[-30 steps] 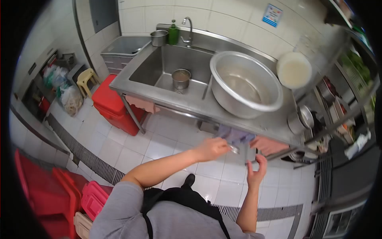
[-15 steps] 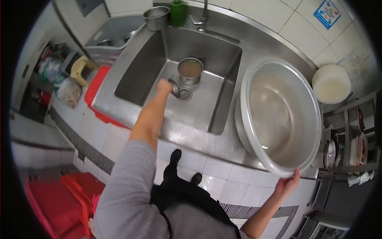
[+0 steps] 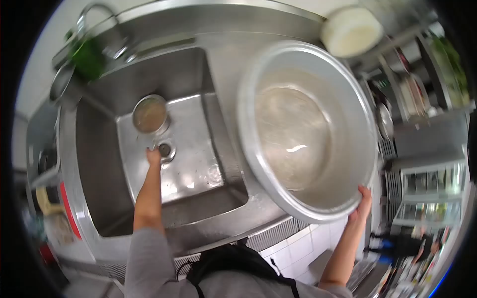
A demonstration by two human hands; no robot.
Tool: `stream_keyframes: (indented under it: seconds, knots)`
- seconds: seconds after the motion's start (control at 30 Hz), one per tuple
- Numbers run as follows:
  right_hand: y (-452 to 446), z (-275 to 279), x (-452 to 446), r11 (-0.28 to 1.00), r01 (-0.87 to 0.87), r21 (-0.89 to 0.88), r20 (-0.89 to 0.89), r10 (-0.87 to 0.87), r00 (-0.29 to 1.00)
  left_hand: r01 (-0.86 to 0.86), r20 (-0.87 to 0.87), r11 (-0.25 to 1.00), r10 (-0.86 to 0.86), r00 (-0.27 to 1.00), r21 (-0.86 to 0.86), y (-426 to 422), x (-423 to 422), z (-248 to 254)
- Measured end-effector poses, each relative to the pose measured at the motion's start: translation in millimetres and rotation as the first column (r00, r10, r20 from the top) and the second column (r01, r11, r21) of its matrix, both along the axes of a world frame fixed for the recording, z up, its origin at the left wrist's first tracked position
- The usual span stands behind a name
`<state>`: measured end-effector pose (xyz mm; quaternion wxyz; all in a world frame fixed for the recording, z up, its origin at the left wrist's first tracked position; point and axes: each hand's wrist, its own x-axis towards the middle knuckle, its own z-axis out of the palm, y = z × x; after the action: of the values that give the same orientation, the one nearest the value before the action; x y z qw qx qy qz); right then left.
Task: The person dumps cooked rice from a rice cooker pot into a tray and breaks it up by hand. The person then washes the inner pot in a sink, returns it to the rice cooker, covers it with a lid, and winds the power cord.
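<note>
A large silver metal basin (image 3: 343, 107) stands on the counter right of the sink, with a little cloudy liquid over its bottom. My right hand (image 3: 361, 202) is closed on its near right rim. Down in the steel sink (image 3: 99, 198), my left hand (image 3: 154, 156) is at the drain (image 3: 165, 149), its fingers closed at the edge of a small round metal drain strainer (image 3: 168, 158). Blur partly hides that grip. Just beyond the hand sits a small metal pot (image 3: 150, 115) holding brownish liquid.
A faucet (image 3: 117, 52), a green container (image 3: 87, 59) and a metal pot (image 3: 65, 85) are at the back left. A whitish round tub (image 3: 353, 32) stands behind the basin. Shelving (image 3: 407, 94) lines the right side; another person (image 3: 402, 246) is farther off.
The view has turned right and moved closer to the counter. My left hand has lowered the strainer to the drain. My right hand has gone from touching the basin to gripping its rim.
</note>
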<state>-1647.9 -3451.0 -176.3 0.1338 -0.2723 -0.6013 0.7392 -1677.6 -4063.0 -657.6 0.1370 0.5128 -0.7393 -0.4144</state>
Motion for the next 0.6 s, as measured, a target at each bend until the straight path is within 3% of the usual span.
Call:
stream_keyframes:
  seconds: [0.03,0.07,0.13,0.17,0.2,0.27,0.3,0.37,0.4,0.47,0.5,0.53,0.57,0.6]
  knots:
    - [-13,7,1,0.999,0.04,0.014,-0.004,-0.04,0.999,0.041,-0.111,0.996,-0.031,0.993,0.085,13,-16,72]
    - [-16,10,-2,0.999,0.037,0.009,-0.026,-0.037,0.999,0.11,-0.452,0.986,-0.043,0.891,0.124,32,-28,128]
    - [-7,7,-9,1.0,0.022,0.004,-0.026,-0.022,0.999,0.264,-0.67,0.965,-0.202,0.714,-0.01,61,-54,223]
    - [-6,10,-12,1.0,0.025,-0.017,0.006,-0.025,1.0,0.395,-0.708,0.908,-0.189,0.681,0.137,87,-59,290]
    - [-4,13,-14,1.0,0.028,0.009,0.023,-0.029,0.999,0.516,-0.739,0.812,-0.167,0.653,0.273,117,-60,353]
    - [-7,14,-18,0.999,0.02,-0.038,0.029,-0.019,0.999,0.787,-0.834,0.541,-0.253,0.49,0.298,158,-65,424]
    - [-2,10,-20,0.995,0.028,-0.095,0.024,-0.026,0.999,0.824,-0.822,0.423,-0.257,0.509,0.377,176,-70,445]
    - [3,8,-21,0.997,-0.049,-0.06,-0.003,0.049,0.999,0.901,-0.811,0.264,-0.4,0.428,0.345,206,-79,467]
    - [0,8,-17,0.998,-0.055,-0.041,-0.036,0.054,0.998,0.912,-0.817,0.254,-0.412,0.403,0.322,210,-85,452]
    - [-15,29,-15,0.992,-0.122,0.021,-0.122,0.124,0.985,0.741,-0.752,0.546,-0.274,0.599,0.391,203,-98,416]
    - [-27,45,-9,0.985,-0.161,0.059,-0.172,0.169,0.971,0.653,-0.726,0.59,-0.157,0.67,0.475,198,-78,423]
    - [-37,60,-11,0.97,-0.207,0.131,-0.233,0.233,0.944,0.568,-0.693,0.611,-0.044,0.72,0.551,195,-54,426]
    - [-47,74,-12,0.949,-0.237,0.207,-0.282,0.29,0.915,0.695,-0.786,0.504,-0.051,0.616,0.512,184,-36,419]
    - [-65,92,-10,0.929,-0.203,0.309,-0.343,0.308,0.887,0.668,-0.761,0.43,0.074,0.645,0.607,181,-17,410]
